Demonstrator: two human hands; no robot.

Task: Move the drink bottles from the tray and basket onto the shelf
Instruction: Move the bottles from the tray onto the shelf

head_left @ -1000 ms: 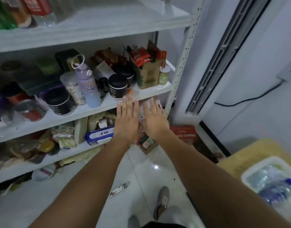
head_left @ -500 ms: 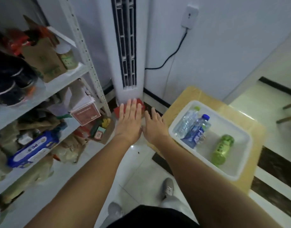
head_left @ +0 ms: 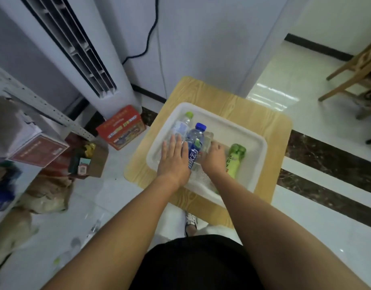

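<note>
A white tray [head_left: 201,106] sits on a small wooden table [head_left: 232,95]. Three bottles lie in it: a clear bottle with a green cap [head_left: 182,125], a blue-capped bottle with a blue label [head_left: 195,141] and a green bottle [head_left: 236,158]. My left hand [head_left: 173,160] lies flat with straight fingers on the clear bottle's lower half. My right hand [head_left: 214,159] has its fingers curled against the right side of the blue-capped bottle, between it and the green bottle. The shelf [head_left: 44,109] shows only as a metal post at the left edge.
A white tower air conditioner [head_left: 86,49] stands behind the table on the left, with a red box [head_left: 121,127] at its foot. Boxes and bags [head_left: 86,160] crowd the floor under the shelf. A wooden chair [head_left: 356,65] stands at the far right.
My view swung right from the shelf to the tray. Both hands moved from the air in front of the shelf down into the tray and onto the bottles.
</note>
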